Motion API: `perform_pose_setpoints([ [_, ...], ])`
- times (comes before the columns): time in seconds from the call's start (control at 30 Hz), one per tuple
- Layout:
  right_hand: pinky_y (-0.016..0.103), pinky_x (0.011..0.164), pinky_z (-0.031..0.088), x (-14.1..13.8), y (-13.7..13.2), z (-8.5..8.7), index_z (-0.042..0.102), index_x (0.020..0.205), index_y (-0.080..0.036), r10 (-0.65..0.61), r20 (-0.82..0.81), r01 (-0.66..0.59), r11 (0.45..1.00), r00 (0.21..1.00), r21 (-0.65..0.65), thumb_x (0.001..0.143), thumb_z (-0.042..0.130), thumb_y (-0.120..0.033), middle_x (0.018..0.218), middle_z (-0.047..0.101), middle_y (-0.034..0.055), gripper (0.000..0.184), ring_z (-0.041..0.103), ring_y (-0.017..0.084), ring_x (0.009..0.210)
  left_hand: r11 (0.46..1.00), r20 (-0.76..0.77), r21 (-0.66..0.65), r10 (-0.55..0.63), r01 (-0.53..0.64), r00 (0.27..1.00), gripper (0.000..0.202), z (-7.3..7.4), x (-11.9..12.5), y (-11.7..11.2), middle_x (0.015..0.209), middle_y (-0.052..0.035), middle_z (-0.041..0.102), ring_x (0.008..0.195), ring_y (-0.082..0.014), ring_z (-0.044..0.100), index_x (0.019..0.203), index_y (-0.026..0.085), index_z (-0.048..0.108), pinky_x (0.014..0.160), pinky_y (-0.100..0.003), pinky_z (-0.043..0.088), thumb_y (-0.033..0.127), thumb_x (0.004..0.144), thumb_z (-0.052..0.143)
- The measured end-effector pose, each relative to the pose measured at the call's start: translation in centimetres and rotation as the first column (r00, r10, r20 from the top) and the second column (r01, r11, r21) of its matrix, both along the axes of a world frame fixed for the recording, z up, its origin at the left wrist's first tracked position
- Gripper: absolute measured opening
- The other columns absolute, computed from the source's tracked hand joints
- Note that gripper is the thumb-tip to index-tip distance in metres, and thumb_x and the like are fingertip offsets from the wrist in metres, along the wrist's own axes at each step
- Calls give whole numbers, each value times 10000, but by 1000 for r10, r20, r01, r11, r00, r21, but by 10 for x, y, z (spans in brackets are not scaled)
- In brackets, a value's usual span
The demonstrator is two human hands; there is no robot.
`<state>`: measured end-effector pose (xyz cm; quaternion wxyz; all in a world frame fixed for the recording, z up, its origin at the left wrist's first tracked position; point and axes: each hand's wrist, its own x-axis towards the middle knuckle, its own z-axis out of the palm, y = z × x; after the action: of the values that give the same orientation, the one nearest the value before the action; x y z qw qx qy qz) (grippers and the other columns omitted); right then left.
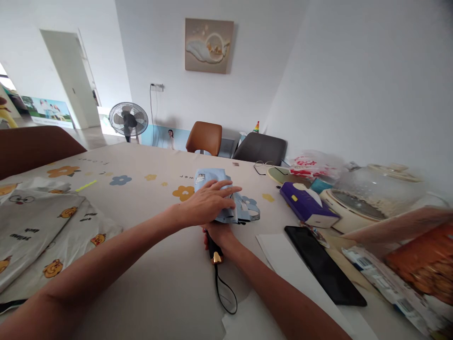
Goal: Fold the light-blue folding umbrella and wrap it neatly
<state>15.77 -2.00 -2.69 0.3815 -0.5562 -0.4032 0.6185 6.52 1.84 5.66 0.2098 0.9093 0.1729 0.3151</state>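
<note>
A folded light-blue umbrella [211, 174] is held above the table, its cloth gathered loosely with a strap hanging off to the right. Its black handle [213, 248] points toward me and ends in a gold cap with a black wrist loop [226, 309]. My right hand [220, 234] is closed round the umbrella where the handle meets the cloth; most of its fingers are hidden. Across the top of the cloth lies my left hand [212, 200], palm down, fingers stretched out to the right and slightly apart.
On the right lie white paper [272, 257], a black tablet-like device [323, 264], a purple tissue box [307, 204], eyeglasses [264, 164], a glass-lidded appliance [357, 203] and snack packets [421, 264]. A duck-print plastic bag [46, 226] covers the left. Chairs [204, 137] stand beyond the flowered tablecloth [141, 193].
</note>
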Motion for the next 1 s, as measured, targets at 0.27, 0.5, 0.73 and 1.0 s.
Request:
perform_pose_setpoints([
  [0.27,230,318,372,1,-2,15,430,588,-188,-73,105,83,992,992,-94,685,558,-242,376,443,-33,169,411,97,308,956,116,-138,277,-260,954,128,40,-30,6,826,-22,639,984,-243,511,728,251,628,925,-344,317,191,619,599],
  [0.5,182,328,351,16,0,23,448,659,-172,-39,-157,15,988,987,-152,691,627,-268,491,432,-61,206,392,50,350,887,-331,149,462,-438,823,182,50,-78,24,567,11,550,572,-147,483,608,250,619,578,-251,318,166,668,468],
  [0.73,153,323,322,36,10,12,449,734,-165,84,-436,-155,980,896,-128,727,629,-362,589,467,-58,267,366,18,361,898,-530,-103,314,-427,788,139,26,-99,34,527,20,544,471,-125,421,586,261,634,493,-246,245,201,616,512],
  [1.0,151,303,302,39,12,8,433,728,-166,43,-547,-128,985,836,-119,763,578,-412,563,454,-59,288,335,18,345,911,-635,-97,254,-402,730,180,22,-102,49,608,17,563,523,-119,441,663,241,636,491,-221,267,237,635,458],
])
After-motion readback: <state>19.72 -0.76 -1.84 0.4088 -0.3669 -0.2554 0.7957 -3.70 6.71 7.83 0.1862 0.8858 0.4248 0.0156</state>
